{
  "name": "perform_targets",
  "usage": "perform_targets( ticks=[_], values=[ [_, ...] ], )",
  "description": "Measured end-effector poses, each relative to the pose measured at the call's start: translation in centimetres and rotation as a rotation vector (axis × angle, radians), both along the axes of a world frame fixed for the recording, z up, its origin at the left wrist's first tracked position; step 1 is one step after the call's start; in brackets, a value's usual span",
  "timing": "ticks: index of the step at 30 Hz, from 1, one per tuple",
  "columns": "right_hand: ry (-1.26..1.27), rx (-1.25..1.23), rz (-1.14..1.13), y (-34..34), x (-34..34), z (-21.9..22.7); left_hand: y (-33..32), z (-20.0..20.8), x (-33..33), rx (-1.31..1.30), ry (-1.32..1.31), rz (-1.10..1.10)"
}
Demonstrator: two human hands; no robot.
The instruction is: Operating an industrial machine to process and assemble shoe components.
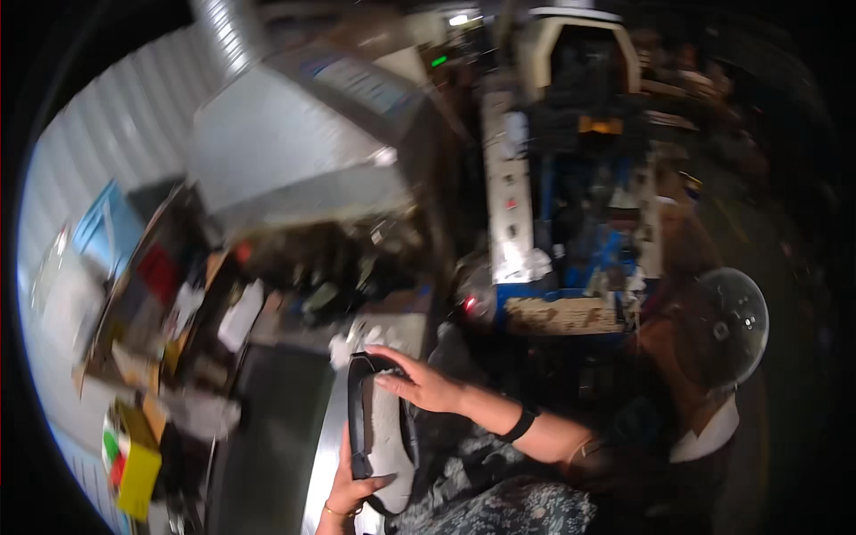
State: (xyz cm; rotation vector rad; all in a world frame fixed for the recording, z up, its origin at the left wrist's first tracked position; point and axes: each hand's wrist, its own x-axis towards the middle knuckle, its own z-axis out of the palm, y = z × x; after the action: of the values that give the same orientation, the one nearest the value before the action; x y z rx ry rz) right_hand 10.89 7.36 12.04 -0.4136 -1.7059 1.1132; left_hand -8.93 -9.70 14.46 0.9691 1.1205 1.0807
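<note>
I hold a shoe sole (387,437), dark round its rim and pale grey inside, upright in front of my body. My left hand (349,489) grips its lower end, with the thumb over the dark edge and the fingers behind it. Up at the other end, my right hand (423,383) is closed round the edge, its thumb resting near the pale inner face. The far side of the sole, where some fingertips lie, is hidden.
A dark belt-like surface (272,437) lies to my left under a metal hood (294,143). Cardboard boxes (120,357) and a yellow box (138,464) stand further left. Ahead is a blue-and-white machine (510,205); a transparent round cover (731,325) is at right.
</note>
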Motion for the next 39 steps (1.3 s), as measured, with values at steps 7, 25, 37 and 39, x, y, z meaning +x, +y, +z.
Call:
perform_targets(
  ticks=[7,25,37,39],
  values=[
    [-0.150,-0.002,-0.593,-3.6,7.4,0.3,12.6,0.4,8.9,0.459,0.251,-0.365],
    [-0.592,0.173,-0.462,1.5,14.2,-5.5,18.3,-10.5,14.5,0.476,0.391,-0.441],
    [-0.437,-0.277,-0.916,-10.1,15.0,-12.9,19.1,-7.9,15.5,0.680,0.413,-0.476],
    [-0.521,-0.359,-0.808,-8.5,15.9,-13.0,20.4,-9.9,14.8,0.556,0.235,-0.500]
  ],
)
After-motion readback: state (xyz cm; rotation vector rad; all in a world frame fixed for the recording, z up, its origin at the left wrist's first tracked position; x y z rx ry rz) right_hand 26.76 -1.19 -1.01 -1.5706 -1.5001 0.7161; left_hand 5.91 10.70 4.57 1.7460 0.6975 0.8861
